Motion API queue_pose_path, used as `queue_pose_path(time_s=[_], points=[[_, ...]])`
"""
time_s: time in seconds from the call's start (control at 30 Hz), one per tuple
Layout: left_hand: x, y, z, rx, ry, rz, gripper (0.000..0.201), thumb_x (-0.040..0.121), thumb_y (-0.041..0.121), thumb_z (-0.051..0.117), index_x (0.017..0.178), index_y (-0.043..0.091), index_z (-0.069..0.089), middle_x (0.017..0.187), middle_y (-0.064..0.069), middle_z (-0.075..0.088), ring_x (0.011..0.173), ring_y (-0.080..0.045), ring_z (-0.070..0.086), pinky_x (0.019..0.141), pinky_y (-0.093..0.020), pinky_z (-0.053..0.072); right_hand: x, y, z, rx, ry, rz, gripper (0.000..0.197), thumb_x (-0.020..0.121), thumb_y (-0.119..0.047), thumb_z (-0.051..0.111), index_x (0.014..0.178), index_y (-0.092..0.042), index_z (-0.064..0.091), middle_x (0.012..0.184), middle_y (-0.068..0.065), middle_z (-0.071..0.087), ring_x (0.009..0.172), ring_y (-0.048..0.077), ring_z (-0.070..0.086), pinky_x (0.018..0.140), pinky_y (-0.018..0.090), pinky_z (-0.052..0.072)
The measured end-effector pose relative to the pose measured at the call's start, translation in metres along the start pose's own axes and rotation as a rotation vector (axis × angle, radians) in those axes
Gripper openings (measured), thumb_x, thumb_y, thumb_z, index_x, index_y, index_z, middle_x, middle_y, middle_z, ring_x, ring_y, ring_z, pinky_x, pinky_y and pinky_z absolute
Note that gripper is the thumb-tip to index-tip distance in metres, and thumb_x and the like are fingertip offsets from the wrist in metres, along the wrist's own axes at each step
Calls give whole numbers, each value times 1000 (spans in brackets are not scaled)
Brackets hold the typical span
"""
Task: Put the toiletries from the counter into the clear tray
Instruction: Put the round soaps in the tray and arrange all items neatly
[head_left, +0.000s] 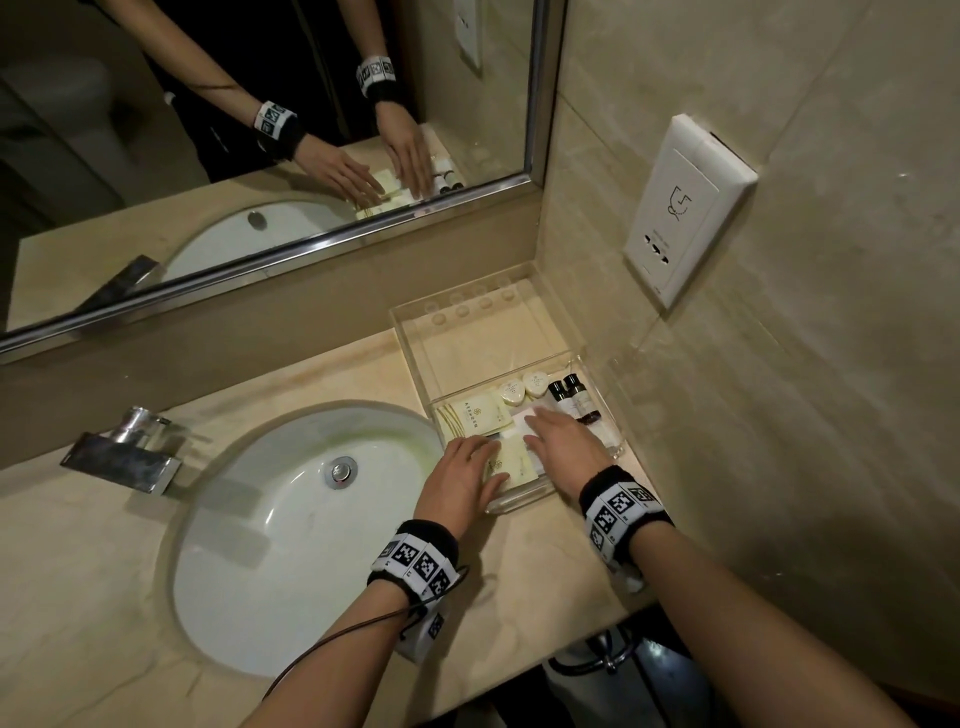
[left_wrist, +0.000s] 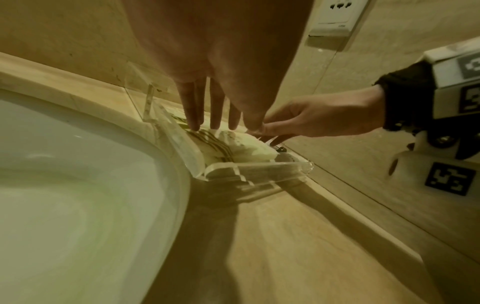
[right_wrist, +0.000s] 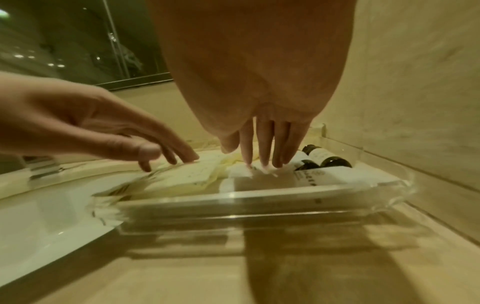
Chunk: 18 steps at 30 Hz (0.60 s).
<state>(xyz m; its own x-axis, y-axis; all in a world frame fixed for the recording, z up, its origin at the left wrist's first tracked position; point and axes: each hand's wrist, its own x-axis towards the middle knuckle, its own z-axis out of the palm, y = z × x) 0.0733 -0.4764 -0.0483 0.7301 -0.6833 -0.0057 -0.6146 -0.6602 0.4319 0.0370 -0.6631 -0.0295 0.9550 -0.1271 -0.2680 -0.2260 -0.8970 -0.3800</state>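
- My left hand (head_left: 460, 480) lies flat with straight fingers on the pale yellow paper sachets (head_left: 511, 462) in the near-left part of the clear acrylic tray (head_left: 415, 358); it grips nothing, only presses down.
- My right hand (head_left: 563, 441) is likewise spread out, its fingertips (right_wrist: 265, 162) resting on a flat white packet (head_left: 522, 420) in the middle of the tray (nothing pinched or curled round there either).
- Taking my hands as the centre of the dial, two small dark bottles with white labels (head_left: 571, 397) lie side by side at about one o'clock, close to the tray's right wall.
- At twelve o'clock sit two small round cream soaps (head_left: 524, 387), touching each other.
- At eleven o'clock lies a further cream sachet with printed lettering (head_left: 475, 413), on top of a fan of similar ones.
- The tray stands on the beige marble counter (head_left: 519, 561), pushed into the corner where the walls meet, with the white oval sink basin (head_left: 249, 545) just beside it at nine o'clock.
- In the left wrist view the sachets look stacked several deep, though the picture is too blurred to count them.
- A chrome tap (head_left: 124, 452) stands beyond the basin at ten o'clock, and a white wall socket plate (head_left: 685, 208) hangs on the tiles at two o'clock.
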Motion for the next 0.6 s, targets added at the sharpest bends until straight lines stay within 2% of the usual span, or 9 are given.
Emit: queue_pose_path(time_s=[0.1,0.23,0.3,0.33,0.4,0.47,0.5,0.53,0.6], points=[[-5,4,2,1,-59,-43,52,98,39,44,142,12,42,147,-8,43,138,-22,36,112,-29,29,-6,-3,4,-59,-67,9,46,105,-28,34,148,-12,35,161,6,24,144,23,33,111,35,36],[-8,7,7,24,-105,-77,55,100,41,38,147,12,33,154,-9,33,144,-23,26,117,-28,20,-10,-2,7,-85,-103,-2,43,106,-25,33,147,-12,38,162,7,20,143,24,34,113,36,34],[-8,8,5,26,-111,-71,55,100,41,37,146,12,33,153,-8,35,143,-22,27,117,-27,20,-9,-1,6,-11,-99,32,43,105,-28,33,145,-13,41,160,6,27,138,25,41,110,37,37],[-9,8,4,22,-110,-62,54,100,41,37,146,12,35,152,-8,37,142,-21,28,116,-26,22,-8,0,6,38,-66,50,42,105,-29,35,142,-13,46,156,6,36,133,25,47,108,36,40],[-9,8,0,3,-73,-49,51,100,40,39,142,12,41,145,-7,45,137,-21,36,112,-27,29,-5,3,4,116,69,56,37,103,-30,39,132,-12,55,139,7,56,119,24,58,99,36,48],[-5,7,-4,9,5,-48,45,99,37,41,136,12,49,136,-7,52,129,-20,43,107,-27,35,1,6,1,134,196,32,32,102,-26,43,125,-10,59,123,8,65,110,24,63,91,32,52],[-2,6,-6,22,38,-57,42,99,35,41,133,12,50,133,-7,54,127,-20,44,106,-27,36,6,7,-1,136,225,25,32,102,-23,45,127,-9,57,125,9,63,113,24,61,92,31,51],[2,5,-7,37,56,-72,41,99,35,41,133,13,50,134,-7,53,128,-21,43,106,-28,36,11,7,-3,132,220,28,36,101,-22,45,133,-8,52,133,11,59,121,25,57,98,32,48],[11,3,-8,59,32,-102,45,100,37,39,137,14,46,142,-8,46,134,-23,38,111,-32,34,21,7,-5,101,134,58,48,101,-24,45,146,-9,37,153,12,39,138,26,42,110,36,39]])
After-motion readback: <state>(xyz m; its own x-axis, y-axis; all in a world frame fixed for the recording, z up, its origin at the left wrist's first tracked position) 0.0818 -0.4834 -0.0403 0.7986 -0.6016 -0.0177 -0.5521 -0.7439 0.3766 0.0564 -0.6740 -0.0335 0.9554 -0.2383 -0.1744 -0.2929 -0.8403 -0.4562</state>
